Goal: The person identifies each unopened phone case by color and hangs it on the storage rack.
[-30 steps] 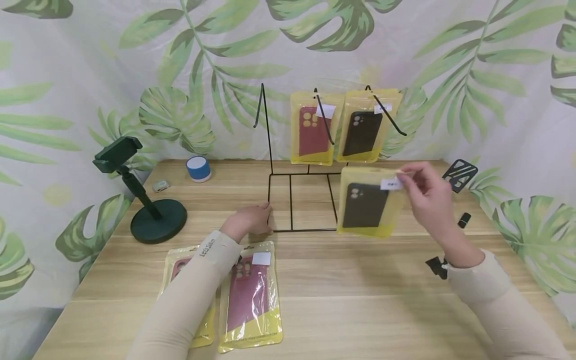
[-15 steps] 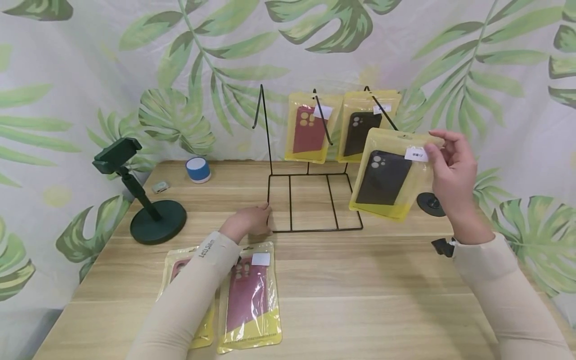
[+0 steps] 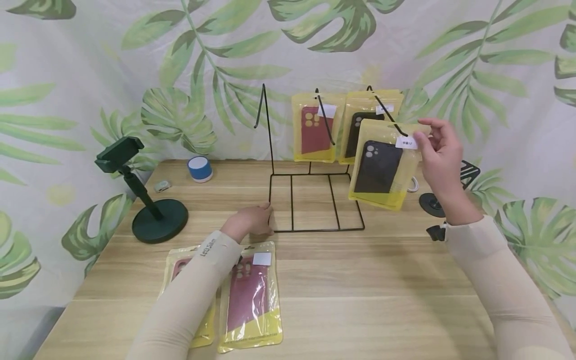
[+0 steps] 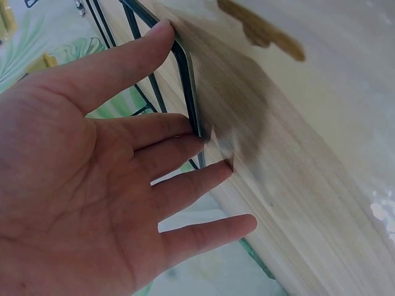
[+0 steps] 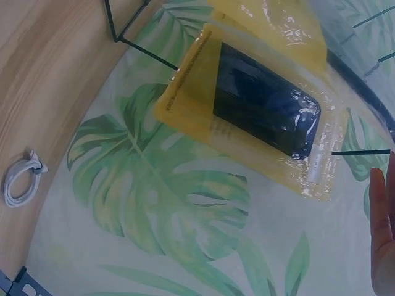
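Observation:
My right hand (image 3: 441, 152) pinches the upper right corner of a yellow clear-front pouch holding a black phone case (image 3: 378, 167), thumb by its white label. The pouch hangs tilted, and the front end of the rack's right hook (image 3: 392, 117) shows in front of its top edge. Part of that hand (image 5: 384, 228) enters the right wrist view, its grip outside the frame. My left hand (image 3: 252, 220) is at the left front corner of the black wire rack (image 3: 292, 202); in the left wrist view its straight, spread fingers (image 4: 170, 126) and thumb touch the wire.
Another black-case pouch (image 3: 355, 132) and a red-case pouch (image 3: 315, 130) hang on the rack; the left hook (image 3: 258, 107) is bare. Two pink-case pouches (image 3: 249, 300) lie in front, one partly under the left sleeve. A phone stand (image 3: 153, 215) and blue speaker (image 3: 199, 169) stand left.
My right hand has raised the black-case pouch from low in front of the rack, first rightward, then slightly left, up to the right hook's end. My left hand stays at the rack corner.

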Motion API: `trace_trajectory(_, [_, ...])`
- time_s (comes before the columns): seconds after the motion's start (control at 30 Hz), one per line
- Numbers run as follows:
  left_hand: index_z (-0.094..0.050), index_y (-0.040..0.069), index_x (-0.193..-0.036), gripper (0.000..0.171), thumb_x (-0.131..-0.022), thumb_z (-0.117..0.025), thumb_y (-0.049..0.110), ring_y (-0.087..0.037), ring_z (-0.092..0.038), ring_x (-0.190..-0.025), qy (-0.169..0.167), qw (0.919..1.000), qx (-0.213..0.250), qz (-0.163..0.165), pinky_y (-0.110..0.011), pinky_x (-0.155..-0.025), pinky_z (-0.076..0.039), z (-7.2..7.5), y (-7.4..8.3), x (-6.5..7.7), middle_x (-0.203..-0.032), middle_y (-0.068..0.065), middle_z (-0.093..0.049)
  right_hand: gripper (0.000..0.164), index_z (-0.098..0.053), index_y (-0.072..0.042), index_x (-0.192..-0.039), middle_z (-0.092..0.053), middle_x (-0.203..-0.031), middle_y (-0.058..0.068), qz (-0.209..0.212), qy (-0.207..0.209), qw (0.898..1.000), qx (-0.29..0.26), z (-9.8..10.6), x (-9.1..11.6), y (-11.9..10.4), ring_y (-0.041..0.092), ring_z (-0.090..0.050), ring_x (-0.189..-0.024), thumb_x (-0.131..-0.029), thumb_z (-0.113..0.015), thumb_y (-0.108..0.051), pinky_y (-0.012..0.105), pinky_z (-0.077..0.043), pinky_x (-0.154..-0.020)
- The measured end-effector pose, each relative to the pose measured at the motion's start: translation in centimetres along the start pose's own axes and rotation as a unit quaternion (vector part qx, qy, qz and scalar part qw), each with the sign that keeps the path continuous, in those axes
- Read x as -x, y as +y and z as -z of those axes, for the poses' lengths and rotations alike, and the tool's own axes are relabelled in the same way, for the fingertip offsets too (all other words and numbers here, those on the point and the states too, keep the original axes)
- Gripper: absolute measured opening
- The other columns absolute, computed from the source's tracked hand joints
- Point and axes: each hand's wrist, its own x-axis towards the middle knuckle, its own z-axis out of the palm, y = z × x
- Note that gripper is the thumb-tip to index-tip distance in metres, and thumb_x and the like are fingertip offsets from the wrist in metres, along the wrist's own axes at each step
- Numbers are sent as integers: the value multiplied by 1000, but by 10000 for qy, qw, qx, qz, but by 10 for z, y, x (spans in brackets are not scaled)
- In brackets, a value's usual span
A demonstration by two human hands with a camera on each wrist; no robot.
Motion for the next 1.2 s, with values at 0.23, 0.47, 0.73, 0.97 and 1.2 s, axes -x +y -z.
trace_trajectory(0.23, [-26,1,-155,78,-96,-64,33,-37,-29,-149,36,10000,4,13,-51,-121,-29,-1,0,-1,-165,-15,-20,26,-63,-10,-123,-59,-76,-16,-326,-52,9991,283,-10,-18,11,3,-48,-57,-98,-63,-16,15,-39,-55])
trace_trajectory(0.47, [-27,1,-155,78,-96,-64,34,-37,-29,-149,51,10000,-45,12,-51,-122,-28,-2,-1,-1,-165,-15,-20,29,-61,-13,-126,-57,-82,-17,-458,-53,9968,656,-22,-35,20,1,-48,-63,-99,-62,-22,15,-39,-57])
trace_trajectory(0.73, [-27,1,-155,78,-95,-65,34,-37,-30,-149,80,9999,-50,42,-51,-121,-29,-2,-1,-1,-165,-15,-21,32,-59,-17,-128,-53,-79,-18,-768,-77,9921,987,-35,-53,28,0,-51,-68,-99,-60,-30,18,-40,-61])
trace_trajectory(0.97, [-27,2,-156,78,-96,-64,34,-37,-30,-148,65,9999,-61,46,-50,-121,-30,-3,-2,0,-165,-14,-21,33,-58,-17,-128,-52,-77,-19,-696,-67,9898,1243,-42,-59,33,-1,-47,-60,-100,-57,-34,20,-37,-58])
trace_trajectory(1.2, [-25,2,-156,77,-97,-63,34,-36,-30,-149,60,9999,-92,53,-49,-121,-30,-3,-3,-1,-165,-12,-20,35,-56,-20,-130,-52,-85,-22,-837,-58,9880,1294,-45,-61,37,-9,-53,-71,-100,-55,-38,16,-41,-65])
